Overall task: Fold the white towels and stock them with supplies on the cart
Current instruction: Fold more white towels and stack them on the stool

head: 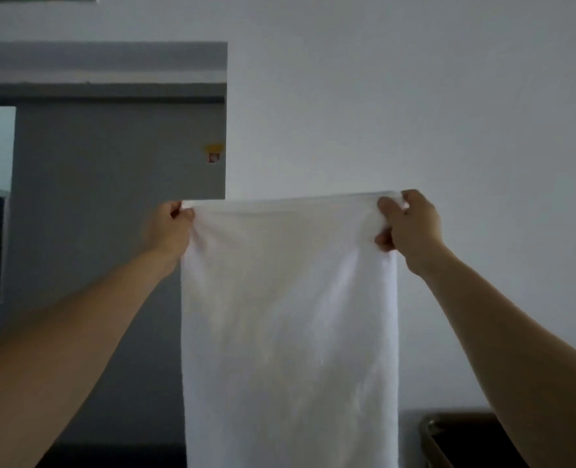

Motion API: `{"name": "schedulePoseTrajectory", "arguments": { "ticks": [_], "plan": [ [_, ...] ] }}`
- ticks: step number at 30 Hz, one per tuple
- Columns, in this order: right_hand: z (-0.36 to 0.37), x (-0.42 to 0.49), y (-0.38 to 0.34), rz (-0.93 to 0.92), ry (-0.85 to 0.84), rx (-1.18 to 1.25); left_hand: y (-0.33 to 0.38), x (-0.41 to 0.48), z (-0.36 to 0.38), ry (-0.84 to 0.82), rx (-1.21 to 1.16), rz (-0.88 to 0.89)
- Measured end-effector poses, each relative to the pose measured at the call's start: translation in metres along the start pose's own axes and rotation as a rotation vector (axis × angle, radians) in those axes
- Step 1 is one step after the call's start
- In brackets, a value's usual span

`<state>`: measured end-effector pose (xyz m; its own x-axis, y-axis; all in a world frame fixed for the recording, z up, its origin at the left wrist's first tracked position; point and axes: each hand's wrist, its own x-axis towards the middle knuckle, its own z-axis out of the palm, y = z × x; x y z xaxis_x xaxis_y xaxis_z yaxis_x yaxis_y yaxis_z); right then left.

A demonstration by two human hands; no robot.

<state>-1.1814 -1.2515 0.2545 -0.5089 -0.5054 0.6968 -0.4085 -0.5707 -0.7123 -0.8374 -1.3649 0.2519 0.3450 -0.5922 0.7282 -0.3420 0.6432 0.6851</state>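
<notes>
Both arms were stretched up and forward, and the left hand (171,228) pinched one top corner of the white towel (290,325) while the right hand (409,224) gripped the other corner, fingers curled into the cloth. Between the hands the top edge ran taut and level; below them the towel hung straight down, smooth, plain, faintly creased.

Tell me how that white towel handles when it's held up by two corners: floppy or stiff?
Probably floppy: the white towel hangs straight down from the left hand and right hand, creasing near both grips. Likely light: pinches at the corners alone carry it. Its top edge looks taut only because the hands pull it apart.
</notes>
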Motion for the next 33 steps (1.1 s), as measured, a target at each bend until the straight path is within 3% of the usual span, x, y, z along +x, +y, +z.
{"name": "schedulePoseTrajectory", "arguments": {
  "ticks": [2, 5, 8, 12, 17, 20, 23, 26, 33],
  "plan": [
    [0.000, 0.002, -0.013, -0.066, 0.039, -0.044, 0.009, 0.004, -0.008, 0.031, -0.014, 0.020],
    [0.001, -0.006, -0.017, -0.043, -0.044, -0.035, 0.010, 0.003, -0.016, 0.058, 0.067, 0.034],
    [-0.003, -0.011, -0.023, -0.111, 0.019, 0.005, 0.013, 0.000, -0.017, 0.061, 0.065, 0.044],
    [-0.019, -0.019, -0.016, -0.073, 0.016, -0.071, 0.008, -0.015, -0.015, -0.064, 0.106, 0.065],
    [-0.045, -0.055, 0.007, -0.097, 0.009, -0.191, -0.017, -0.056, -0.013, -0.079, 0.086, 0.009],
    [-0.061, -0.081, 0.035, 0.005, -0.101, -0.258, -0.044, -0.093, -0.009, -0.177, -0.047, -0.124],
    [-0.081, -0.102, 0.065, 0.215, -0.350, -0.142, -0.075, -0.135, -0.008, -0.252, -0.173, -0.256],
    [-0.100, -0.113, 0.093, 0.344, -0.567, -0.180, -0.103, -0.167, -0.008, -0.301, -0.175, -0.301],
    [-0.102, -0.131, 0.159, 0.558, -0.601, -0.165, -0.137, -0.203, 0.014, -0.387, 0.028, -0.302]
  ]
}}
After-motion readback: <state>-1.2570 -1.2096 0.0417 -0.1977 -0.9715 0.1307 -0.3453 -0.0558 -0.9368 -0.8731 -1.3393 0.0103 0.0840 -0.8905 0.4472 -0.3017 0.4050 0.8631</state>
